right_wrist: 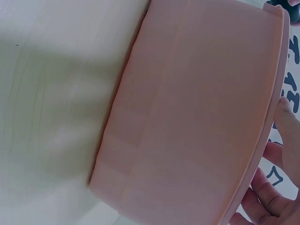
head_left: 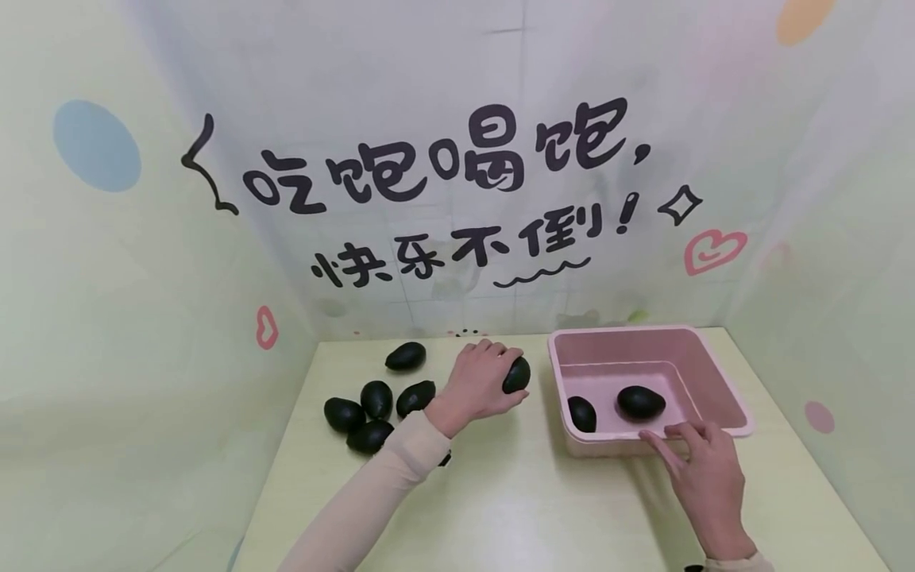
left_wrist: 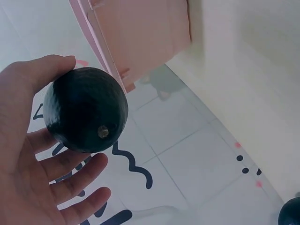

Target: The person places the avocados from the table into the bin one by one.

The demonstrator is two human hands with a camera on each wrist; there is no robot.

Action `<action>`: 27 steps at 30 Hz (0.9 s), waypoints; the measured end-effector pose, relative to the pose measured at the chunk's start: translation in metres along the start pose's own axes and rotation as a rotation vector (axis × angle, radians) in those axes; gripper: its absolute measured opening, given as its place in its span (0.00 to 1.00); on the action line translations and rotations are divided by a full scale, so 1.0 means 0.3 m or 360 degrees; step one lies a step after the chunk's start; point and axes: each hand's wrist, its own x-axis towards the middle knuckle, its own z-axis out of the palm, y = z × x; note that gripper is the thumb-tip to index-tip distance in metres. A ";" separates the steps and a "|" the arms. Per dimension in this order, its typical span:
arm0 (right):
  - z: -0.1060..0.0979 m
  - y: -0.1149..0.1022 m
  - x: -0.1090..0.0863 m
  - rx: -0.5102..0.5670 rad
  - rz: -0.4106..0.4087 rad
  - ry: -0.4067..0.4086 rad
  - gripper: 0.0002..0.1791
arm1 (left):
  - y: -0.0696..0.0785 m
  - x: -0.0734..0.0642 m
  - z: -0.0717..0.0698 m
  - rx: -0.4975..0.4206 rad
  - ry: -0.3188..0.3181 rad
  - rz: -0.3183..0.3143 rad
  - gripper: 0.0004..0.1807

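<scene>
A: Head view first. Where's the left hand (head_left: 477,383)?
B: Left of the tub (head_left: 604,447), apart from it, gripping an avocado (head_left: 517,375) that looks raised off the table (head_left: 500,516).
A: And the right hand (head_left: 709,474)?
B: At the tub's near rim (head_left: 620,436), thumb and fingers bent onto it.
A: Anything inside the tub?
B: Two avocados: one near the middle of the floor (head_left: 641,403), one at the left, partly hidden by the near rim.
A: The rest?
B: Five more on the table, left of the left hand. Four sit close together; the fifth lies farther back, apart from them. Behind everything, the wall (head_left: 429,318) carries dark lettering (head_left: 493,147).
A: Now the left wrist view.
B: The avocado sits between the thumb and fingers, its stem scar (left_wrist: 103,131) showing. The other fingertips spread loosely below. The tub is beyond, and another avocado is cut off in the lower right corner.
A: And the right wrist?
B: The tub's outer wall (right_wrist: 187,108) takes up most of it, upright on the table. The right thumb touches the rim; the fingers pass partly behind it. A dark shape (right_wrist: 291,14) in the top right corner is too cropped to tell.
</scene>
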 end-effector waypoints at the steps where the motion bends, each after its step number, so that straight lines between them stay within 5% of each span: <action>1: 0.001 0.000 0.001 0.0002 -0.0011 0.0009 0.41 | 0.004 0.003 -0.002 0.0005 -0.0002 0.0004 0.35; 10: 0.019 0.005 0.002 -0.0002 -0.0043 0.0060 0.50 | 0.030 0.029 -0.014 0.0047 0.0012 0.0059 0.34; 27: -0.014 0.002 0.020 0.0073 -0.0185 0.0068 0.43 | 0.066 0.072 -0.030 0.0112 0.0083 0.0132 0.32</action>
